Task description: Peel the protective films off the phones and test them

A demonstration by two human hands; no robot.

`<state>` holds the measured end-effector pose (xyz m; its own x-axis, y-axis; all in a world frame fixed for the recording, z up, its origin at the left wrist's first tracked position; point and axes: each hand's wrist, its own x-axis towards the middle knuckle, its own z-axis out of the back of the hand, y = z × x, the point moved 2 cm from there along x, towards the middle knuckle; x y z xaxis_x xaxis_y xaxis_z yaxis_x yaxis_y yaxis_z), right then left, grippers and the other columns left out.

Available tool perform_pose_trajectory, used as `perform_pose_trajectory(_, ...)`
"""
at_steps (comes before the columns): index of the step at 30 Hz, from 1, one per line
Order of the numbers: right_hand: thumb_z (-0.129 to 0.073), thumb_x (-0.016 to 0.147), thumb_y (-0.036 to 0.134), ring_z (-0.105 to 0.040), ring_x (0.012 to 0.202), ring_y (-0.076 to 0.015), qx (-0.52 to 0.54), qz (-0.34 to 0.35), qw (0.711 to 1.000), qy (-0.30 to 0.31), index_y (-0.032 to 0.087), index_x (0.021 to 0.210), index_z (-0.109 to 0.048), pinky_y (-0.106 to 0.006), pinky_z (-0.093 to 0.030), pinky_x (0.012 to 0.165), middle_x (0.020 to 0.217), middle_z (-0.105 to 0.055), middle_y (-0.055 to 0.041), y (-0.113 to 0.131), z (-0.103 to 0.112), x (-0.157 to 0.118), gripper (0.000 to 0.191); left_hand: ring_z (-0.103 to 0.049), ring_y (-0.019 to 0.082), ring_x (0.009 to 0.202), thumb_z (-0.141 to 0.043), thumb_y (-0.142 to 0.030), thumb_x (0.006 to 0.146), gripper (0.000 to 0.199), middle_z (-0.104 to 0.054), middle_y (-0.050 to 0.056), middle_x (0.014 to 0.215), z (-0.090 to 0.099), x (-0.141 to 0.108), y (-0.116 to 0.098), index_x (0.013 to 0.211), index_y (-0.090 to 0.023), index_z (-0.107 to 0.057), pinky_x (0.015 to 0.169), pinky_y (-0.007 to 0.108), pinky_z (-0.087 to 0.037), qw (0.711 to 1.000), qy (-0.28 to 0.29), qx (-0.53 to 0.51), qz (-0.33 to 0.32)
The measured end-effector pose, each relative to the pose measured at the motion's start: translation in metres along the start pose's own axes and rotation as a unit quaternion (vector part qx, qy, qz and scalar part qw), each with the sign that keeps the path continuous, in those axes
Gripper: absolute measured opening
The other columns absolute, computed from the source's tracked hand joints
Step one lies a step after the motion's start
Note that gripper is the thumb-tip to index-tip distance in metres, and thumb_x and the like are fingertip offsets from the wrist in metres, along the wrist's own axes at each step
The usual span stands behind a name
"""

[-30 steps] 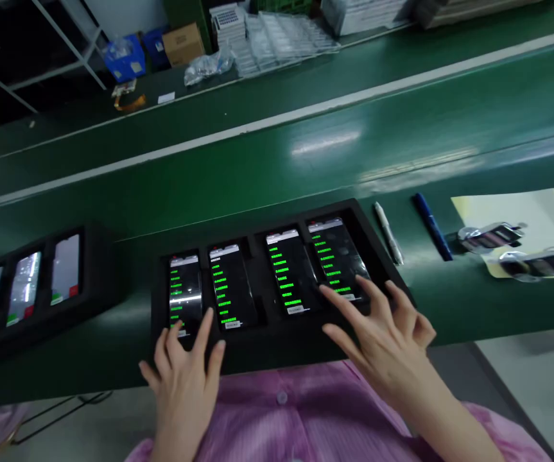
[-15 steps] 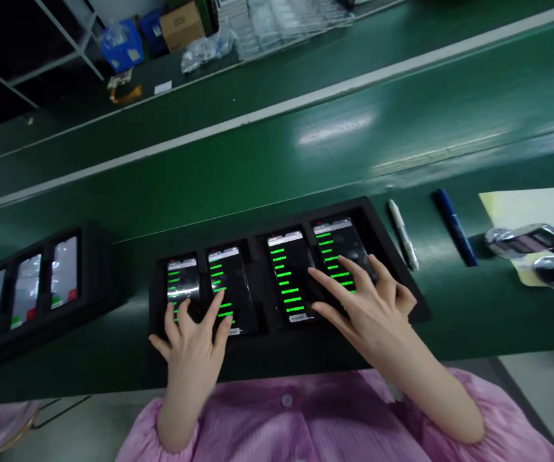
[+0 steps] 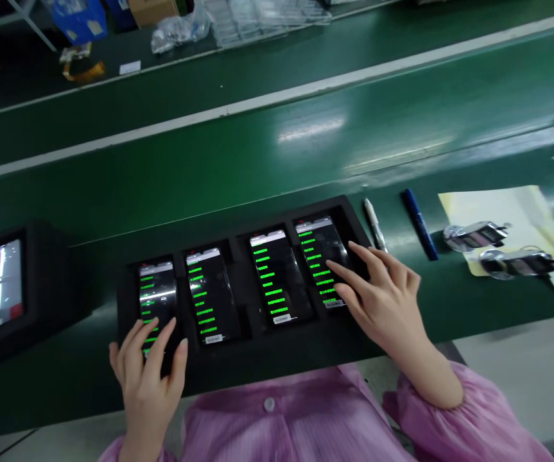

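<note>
Several smartphones lie face up in the slots of a black foam tray (image 3: 238, 346), their dark screens lit with green lines of text. My left hand (image 3: 149, 366) is over the lower part of the leftmost phone (image 3: 158, 282), fingers spread, hiding its bottom end. To its right are a second phone (image 3: 216, 282) and a third phone (image 3: 289, 276), both uncovered. My right hand (image 3: 385, 292) reaches over the right edge of the rightmost phone (image 3: 320, 240), fingers apart and index tip at the screen. Whether the fingertips touch the glass, I cannot tell.
Another black tray (image 3: 40, 282) with a phone (image 3: 4, 276) stands at the left. Right of my tray lie a white pen (image 3: 375, 224), a blue marker (image 3: 420, 224) and two shiny metallic devices (image 3: 476, 236) on yellowish paper (image 3: 498, 202). Plastic bags (image 3: 180, 31) and a blue bin (image 3: 78, 19) sit behind.
My left hand has moved left and down from the second phone to the leftmost one. My right hand has left the third phone for the rightmost one. The view has swung right.
</note>
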<state>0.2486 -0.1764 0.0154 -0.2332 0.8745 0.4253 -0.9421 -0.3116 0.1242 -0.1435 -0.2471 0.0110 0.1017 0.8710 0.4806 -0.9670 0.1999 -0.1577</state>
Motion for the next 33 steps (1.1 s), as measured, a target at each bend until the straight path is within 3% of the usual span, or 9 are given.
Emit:
perform_pose_trajectory(5, -0.048, 0.111, 0.035, -0.06, 0.128, -0.0326, 0.033, 0.023, 0.999, -0.001, 0.028, 0.125, -0.079, -0.05, -0.043, 0.099, 0.144, -0.066, -0.012, 0.019, 0.006, 0.003, 0.034, -0.059, 0.035, 0.137, -0.065, -0.027, 0.101, 0.036, -0.064, 0.014, 0.132, -0.002, -0.003, -0.004, 0.137, -0.026, -0.066, 0.129, 0.063, -0.027, 0.999, 0.033, -0.01, 0.027)
perform_pose_trajectory(8, -0.047, 0.112, 0.036, -0.061, 0.125, -0.0306, 0.068, 0.085, 0.994, 0.028, 0.027, 0.124, -0.079, -0.048, -0.044, 0.098, 0.141, -0.069, -0.0127, 0.038, -0.003, 0.01, 0.036, -0.057, 0.037, 0.139, -0.064, -0.035, 0.102, 0.037, -0.064, 0.014, 0.134, -0.006, 0.002, -0.005, 0.138, -0.025, -0.066, 0.129, 0.064, -0.024, 0.998, 0.045, 0.006, 0.033)
perform_pose_trajectory(11, -0.049, 0.111, 0.041, -0.06, 0.129, -0.0337, 0.06, 0.09, 0.993, 0.038, 0.027, 0.125, -0.079, -0.051, -0.041, 0.1, 0.147, -0.066, -0.0136, 0.05, -0.012, 0.016, 0.036, -0.054, 0.039, 0.142, -0.062, -0.042, 0.103, 0.039, -0.064, 0.016, 0.138, -0.008, 0.007, -0.006, 0.137, -0.023, -0.067, 0.13, 0.066, -0.02, 0.997, 0.066, 0.026, 0.042)
perform_pose_trajectory(17, -0.057, 0.107, 0.031, -0.067, 0.117, -0.0334, 0.103, 0.072, 0.991, -0.053, 0.029, 0.131, -0.072, -0.049, -0.04, 0.094, 0.14, -0.069, -0.013, 0.049, -0.014, 0.006, 0.029, -0.05, 0.038, 0.145, -0.06, -0.049, 0.104, 0.042, -0.061, 0.015, 0.145, -0.01, 0.012, -0.012, 0.137, -0.026, -0.07, 0.131, 0.068, -0.013, 0.994, 0.098, 0.013, 0.053)
perform_pose_trajectory(24, -0.061, 0.102, 0.028, -0.07, 0.106, -0.0362, 0.117, 0.043, 0.989, -0.074, 0.046, 0.159, -0.051, -0.052, -0.047, 0.087, 0.133, -0.072, -0.0118, 0.043, -0.029, -0.005, 0.06, -0.039, 0.042, 0.152, -0.065, -0.062, 0.099, 0.056, -0.054, 0.011, 0.158, -0.016, 0.021, -0.037, 0.151, -0.04, -0.06, 0.127, 0.08, 0.003, 0.983, 0.177, 0.014, 0.048)
perform_pose_trajectory(27, -0.062, 0.1, 0.032, -0.072, 0.101, -0.0346, 0.148, 0.016, 0.985, -0.089, 0.054, 0.155, -0.053, -0.054, -0.052, 0.088, 0.132, -0.073, -0.0076, 0.037, -0.038, -0.012, 0.06, -0.041, 0.041, 0.151, -0.054, -0.066, 0.102, 0.056, -0.054, 0.013, 0.155, -0.002, 0.014, -0.021, 0.15, -0.036, -0.061, 0.129, 0.076, -0.004, 0.986, 0.13, 0.015, 0.099)
perform_pose_trajectory(30, -0.063, 0.097, 0.034, -0.073, 0.102, -0.0332, 0.177, -0.007, 0.979, -0.1, 0.056, 0.147, -0.06, -0.055, -0.054, 0.091, 0.131, -0.075, -0.0048, 0.029, -0.051, -0.018, 0.055, -0.052, 0.036, 0.142, -0.047, -0.06, 0.107, 0.053, -0.062, 0.015, 0.141, 0.014, -0.001, 0.013, 0.143, -0.027, -0.066, 0.13, 0.067, -0.017, 0.98, 0.063, 0.04, 0.186)
perform_pose_trajectory(33, -0.065, 0.095, 0.037, -0.073, 0.102, -0.0328, 0.175, -0.009, 0.977, -0.12, 0.057, 0.14, -0.066, -0.056, -0.054, 0.091, 0.125, -0.077, -0.0039, 0.025, -0.063, -0.021, 0.049, -0.059, 0.034, 0.133, -0.05, -0.057, 0.107, 0.049, -0.067, 0.014, 0.135, 0.017, -0.009, 0.04, 0.14, -0.025, -0.068, 0.128, 0.067, -0.022, 0.974, 0.08, 0.05, 0.206)
